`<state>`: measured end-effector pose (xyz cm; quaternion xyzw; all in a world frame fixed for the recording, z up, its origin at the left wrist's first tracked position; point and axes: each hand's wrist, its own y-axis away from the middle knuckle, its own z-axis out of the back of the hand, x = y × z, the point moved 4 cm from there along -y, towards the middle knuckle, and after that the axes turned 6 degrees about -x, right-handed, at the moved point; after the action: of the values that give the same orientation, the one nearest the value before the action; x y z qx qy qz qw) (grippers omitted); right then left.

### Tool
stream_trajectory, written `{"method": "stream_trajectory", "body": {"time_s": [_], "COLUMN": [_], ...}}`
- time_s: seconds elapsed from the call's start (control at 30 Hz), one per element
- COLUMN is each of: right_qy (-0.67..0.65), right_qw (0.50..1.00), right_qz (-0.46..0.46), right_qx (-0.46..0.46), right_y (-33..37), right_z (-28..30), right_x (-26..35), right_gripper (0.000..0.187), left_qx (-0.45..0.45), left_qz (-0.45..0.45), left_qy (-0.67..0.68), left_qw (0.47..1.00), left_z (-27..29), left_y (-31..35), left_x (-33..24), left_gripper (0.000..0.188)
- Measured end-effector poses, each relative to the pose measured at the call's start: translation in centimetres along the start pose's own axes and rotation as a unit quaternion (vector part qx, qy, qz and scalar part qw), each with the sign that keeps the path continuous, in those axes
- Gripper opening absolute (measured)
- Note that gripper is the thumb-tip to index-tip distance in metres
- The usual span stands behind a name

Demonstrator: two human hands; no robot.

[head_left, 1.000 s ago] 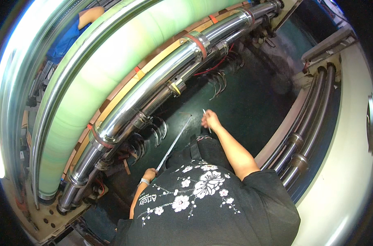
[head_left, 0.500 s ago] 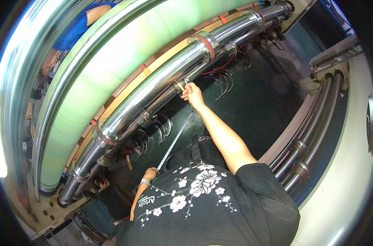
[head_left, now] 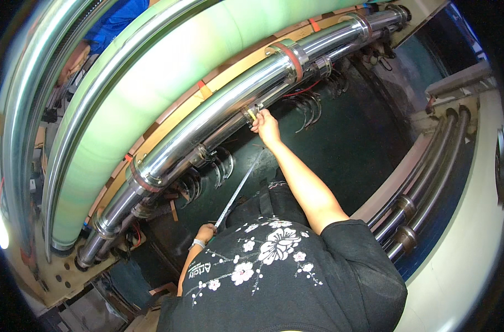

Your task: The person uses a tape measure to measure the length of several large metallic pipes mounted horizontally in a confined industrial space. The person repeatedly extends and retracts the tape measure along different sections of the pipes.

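Observation:
My left hand (head_left: 206, 231) is closed at the lower left, beside my dark shirt, around the near end of a tape measure. Its pale, marked blade (head_left: 236, 193) stretches diagonally up and away toward my right hand, fading from sight below it. My right hand (head_left: 267, 128) reaches forward with bent, pinched fingers at a small metal fitting (head_left: 248, 114) under the long shiny roller (head_left: 219, 108). A small yellow piece (head_left: 252, 115) shows at those fingertips; I cannot tell whether they hold it or what else is between them.
A large pale green roller (head_left: 147, 91) lies beyond the shiny one. Reddish-brown bands (head_left: 292, 60) circle the shiny roller. Curved metal pieces (head_left: 223, 167) hang below it. Dark bars (head_left: 429, 182) run along the right. Behind the rollers is another person in blue (head_left: 116, 25).
The view has shifted slightly, so the rollers sit a little differently in it. Both my hands keep nearly the same places, the left on the tape measure, the right at the fitting.

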<state>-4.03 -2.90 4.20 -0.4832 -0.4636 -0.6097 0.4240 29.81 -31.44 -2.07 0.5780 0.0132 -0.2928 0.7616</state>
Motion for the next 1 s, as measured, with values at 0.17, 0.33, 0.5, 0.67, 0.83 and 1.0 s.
{"method": "stream_trajectory", "body": {"time_s": [0.17, 0.33, 0.5, 0.67, 0.83, 1.0], "right_qy": [-0.063, -0.176, -0.303, -0.273, 0.299, 0.353], "right_qw": [0.992, 0.946, 0.799, 0.732, 0.817, 0.789], "right_qz": [-0.093, -0.153, -0.333, -0.391, -0.027, 0.162], "right_qx": [0.064, 0.224, 0.398, 0.486, 0.492, 0.476], "right_y": [-1.0, -1.8, -2.2, -3.0, -11.0, -11.5], "right_z": [-0.2, 0.9, 1.4, 1.4, 3.8, 4.3], "right_x": [-1.4, -2.7, -2.7, -2.6, 2.2, 2.1], "right_gripper": [0.018, 0.024, 0.033, 0.036, 0.04, 0.042], "left_qx": [-0.021, -0.04, -0.133, -0.181, -0.187, -0.202], "left_qz": [-0.046, -0.042, -0.022, 0.017, 0.034, -0.003], "left_qy": [-0.048, -0.084, -0.142, -0.022, 0.1, 0.134], "left_qw": [0.998, 0.995, 0.981, 0.983, 0.977, 0.97], "left_z": [-0.5, -1.5, -5.9, -11.7, -16.2, -17.5], "left_y": [-1.4, -7.5, -6.9, -4.3, -2.9, -4.9], "left_x": [0.0, 7.0, 3.9, -1.3, -2.1, 0.3], "left_gripper": [0.013, 0.014, 0.014, 0.018, 0.016, 0.018]}}
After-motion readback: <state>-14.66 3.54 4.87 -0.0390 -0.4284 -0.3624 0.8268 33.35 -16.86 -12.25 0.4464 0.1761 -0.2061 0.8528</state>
